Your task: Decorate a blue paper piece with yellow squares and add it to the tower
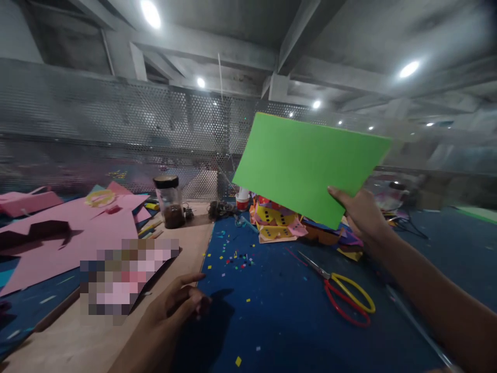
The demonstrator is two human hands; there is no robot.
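A green sheet of paper (310,160) is held up above the table by my right hand (361,212), its thumb lying over the lower right part of the sheet. My left hand (182,305) hovers low near the edge between the wooden board (190,238) and the blue tabletop (272,305), fingers loosely curved and apart, holding nothing. Scissors (334,285) with one yellow and one red handle lie on the blue surface, below the green sheet. Folded paper pieces (275,223) in yellow, pink and orange are stacked behind, partly hidden by the sheet.
Pink paper (89,223) with cut-outs spreads at the left, and a pixelated patch covers something on the board. A jar with a black lid (169,202) stands at the back. Small paper bits (238,259) dot the blue surface. Perforated metal panels rise behind the table.
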